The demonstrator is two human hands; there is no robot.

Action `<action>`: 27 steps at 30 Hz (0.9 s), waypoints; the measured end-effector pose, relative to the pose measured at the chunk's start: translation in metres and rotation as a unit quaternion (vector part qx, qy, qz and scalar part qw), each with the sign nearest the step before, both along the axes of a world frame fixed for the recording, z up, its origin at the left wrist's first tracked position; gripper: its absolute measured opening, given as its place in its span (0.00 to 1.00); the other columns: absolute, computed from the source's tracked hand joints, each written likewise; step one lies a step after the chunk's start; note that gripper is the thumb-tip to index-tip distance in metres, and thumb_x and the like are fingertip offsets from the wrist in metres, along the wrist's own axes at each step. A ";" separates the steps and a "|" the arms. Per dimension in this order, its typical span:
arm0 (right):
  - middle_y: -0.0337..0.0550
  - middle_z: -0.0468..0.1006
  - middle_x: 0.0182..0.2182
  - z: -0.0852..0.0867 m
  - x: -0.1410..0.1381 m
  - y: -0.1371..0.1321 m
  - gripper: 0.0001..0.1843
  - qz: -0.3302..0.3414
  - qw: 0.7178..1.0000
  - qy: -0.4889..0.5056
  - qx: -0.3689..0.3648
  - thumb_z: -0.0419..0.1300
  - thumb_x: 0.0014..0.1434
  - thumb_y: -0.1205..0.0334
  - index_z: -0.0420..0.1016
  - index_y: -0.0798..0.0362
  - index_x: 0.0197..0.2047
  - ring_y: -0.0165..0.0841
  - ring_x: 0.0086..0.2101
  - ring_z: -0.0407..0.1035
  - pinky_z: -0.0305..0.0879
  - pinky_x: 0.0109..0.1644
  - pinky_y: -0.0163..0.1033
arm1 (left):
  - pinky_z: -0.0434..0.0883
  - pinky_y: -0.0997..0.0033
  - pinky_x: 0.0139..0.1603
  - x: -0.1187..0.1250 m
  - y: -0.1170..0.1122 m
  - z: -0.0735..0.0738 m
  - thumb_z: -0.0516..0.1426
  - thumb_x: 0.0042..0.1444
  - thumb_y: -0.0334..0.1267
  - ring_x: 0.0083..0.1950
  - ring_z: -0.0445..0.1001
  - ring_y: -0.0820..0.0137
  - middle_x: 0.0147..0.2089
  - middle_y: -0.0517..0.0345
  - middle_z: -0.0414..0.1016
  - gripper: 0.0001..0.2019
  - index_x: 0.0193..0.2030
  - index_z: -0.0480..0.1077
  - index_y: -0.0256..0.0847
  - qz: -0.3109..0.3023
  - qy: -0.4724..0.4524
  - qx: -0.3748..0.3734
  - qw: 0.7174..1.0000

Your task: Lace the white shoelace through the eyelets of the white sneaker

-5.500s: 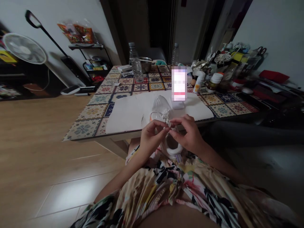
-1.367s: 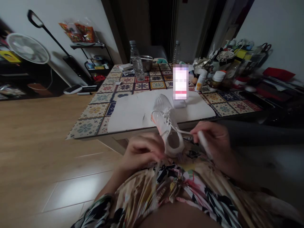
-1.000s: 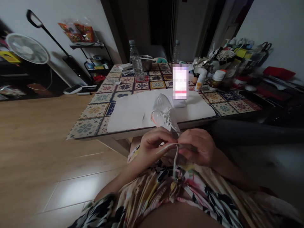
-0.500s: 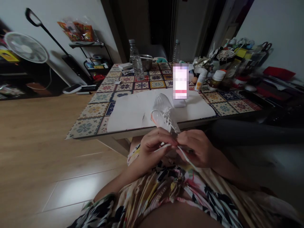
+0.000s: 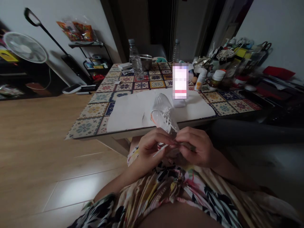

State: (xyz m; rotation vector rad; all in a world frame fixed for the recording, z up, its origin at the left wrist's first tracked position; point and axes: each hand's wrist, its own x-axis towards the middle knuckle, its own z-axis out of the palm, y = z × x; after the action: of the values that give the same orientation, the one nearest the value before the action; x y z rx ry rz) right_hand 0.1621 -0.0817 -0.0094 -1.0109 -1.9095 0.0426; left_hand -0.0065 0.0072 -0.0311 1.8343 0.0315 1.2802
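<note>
A white sneaker (image 5: 162,110) with an orange-pink lining rests on a white sheet (image 5: 133,109), its laced front pointing toward me over the table's near edge. Just below it, in front of my body, my left hand (image 5: 154,145) pinches a white shoelace (image 5: 160,151), whose end sticks out under the fingers. My right hand (image 5: 197,147) meets it fingertip to fingertip, closed in a pinch on the same lace. Fingers hide most of the lace between the two hands.
A phone (image 5: 180,82) with a blurred bright screen stands behind the sneaker on the patterned table (image 5: 83,126). Plastic bottles (image 5: 136,60) and a metal bowl (image 5: 146,63) are farther back. A spray bottle (image 5: 200,79), an egg (image 5: 194,79) and jars (image 5: 216,79) crowd the right side.
The long stretch of lace that hung below my right hand no longer shows. My right fingers have shifted slightly at the pinch; the sneaker stays put.
</note>
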 end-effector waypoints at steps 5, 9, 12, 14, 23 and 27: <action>0.41 0.78 0.34 -0.004 -0.001 0.005 0.07 -0.028 0.999 -0.023 0.021 0.57 0.59 0.70 0.70 0.49 0.39 0.33 0.36 0.73 0.71 0.40 0.38 | 0.72 0.72 0.40 0.004 0.000 -0.001 0.64 0.56 0.28 0.36 0.75 0.73 0.33 0.57 0.78 0.04 0.36 0.75 0.41 -0.022 -0.006 -0.029 0.999; 0.40 0.79 0.33 -0.007 0.001 0.005 0.05 -0.034 0.996 -0.040 0.075 0.59 0.63 0.64 0.69 0.47 0.43 0.33 0.35 0.74 0.70 0.39 0.38 | 0.74 0.72 0.38 0.003 -0.001 -0.003 0.65 0.56 0.31 0.35 0.76 0.72 0.33 0.56 0.80 0.02 0.35 0.76 0.41 -0.032 0.007 -0.082 0.996; 0.42 0.79 0.36 -0.006 0.002 0.002 0.06 -0.028 0.991 -0.070 0.112 0.58 0.65 0.65 0.71 0.47 0.45 0.32 0.34 0.73 0.69 0.38 0.38 | 0.74 0.73 0.37 0.003 0.000 -0.006 0.67 0.54 0.35 0.34 0.77 0.71 0.32 0.55 0.80 0.03 0.33 0.77 0.40 -0.038 0.026 -0.129 0.991; 0.42 0.78 0.38 -0.005 0.003 0.001 0.06 -0.019 0.994 -0.039 0.100 0.58 0.65 0.65 0.72 0.46 0.45 0.33 0.37 0.72 0.69 0.41 0.41 | 0.74 0.74 0.36 0.005 0.002 -0.008 0.68 0.53 0.37 0.33 0.78 0.71 0.31 0.56 0.81 0.06 0.30 0.77 0.39 -0.042 0.019 -0.181 0.982; 0.32 0.61 0.21 -0.012 0.042 0.038 0.22 0.037 0.865 0.496 -0.059 0.64 0.55 0.41 0.60 0.45 0.28 0.35 0.30 0.68 0.71 0.50 0.49 | 0.76 0.85 0.38 -0.007 0.059 0.001 0.64 0.59 0.38 0.30 0.77 0.81 0.27 0.68 0.77 0.10 0.28 0.69 0.41 -0.016 -0.226 -0.499 0.836; 0.27 0.44 0.18 -0.021 0.073 0.044 0.21 0.043 0.836 0.541 -0.077 0.64 0.55 0.44 0.58 0.45 0.28 0.29 0.17 0.40 0.59 0.23 0.36 | 0.70 0.90 0.28 -0.028 0.081 -0.010 0.62 0.60 0.32 0.18 0.65 0.87 0.19 0.73 0.66 0.11 0.27 0.67 0.39 -0.043 -0.267 -0.529 0.804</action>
State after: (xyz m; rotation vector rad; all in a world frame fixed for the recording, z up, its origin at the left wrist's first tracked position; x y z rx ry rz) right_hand 0.2350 -0.0376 -0.0305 -0.7308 -0.8916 0.6863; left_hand -0.0344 0.0883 -0.0413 0.4882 0.2925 1.2710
